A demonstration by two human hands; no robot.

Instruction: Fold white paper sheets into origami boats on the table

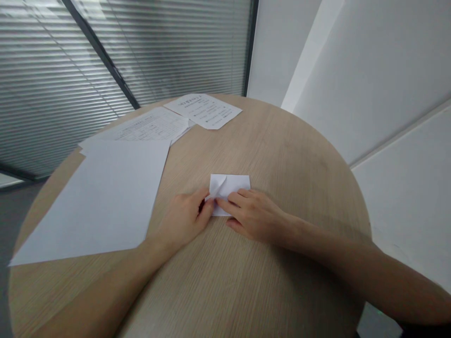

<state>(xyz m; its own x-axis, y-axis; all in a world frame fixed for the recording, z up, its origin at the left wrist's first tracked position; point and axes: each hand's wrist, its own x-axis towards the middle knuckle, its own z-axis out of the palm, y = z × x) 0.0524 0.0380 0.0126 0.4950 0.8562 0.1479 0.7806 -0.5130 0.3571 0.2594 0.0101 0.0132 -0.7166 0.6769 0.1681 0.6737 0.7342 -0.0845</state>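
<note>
A small piece of folded white paper (237, 181) lies on the round wooden table, with a flap lifted along its left part. My left hand (188, 211) is at the paper's left edge, thumb and index finger closed on the flap's corner. Across the lower right of the paper lies my right hand (255, 213), its fingers stretched out and a little apart. Its index fingertip presses near the flap, close to my left thumb. My fingers hide part of the paper's lower half.
A large blank white sheet (116, 197) covers the table's left side. Behind it are printed sheets (151, 124) and another printed page (206, 110) near the far edge. The table's curved rim (347, 171) runs close to a white wall on the right; window blinds stand beyond.
</note>
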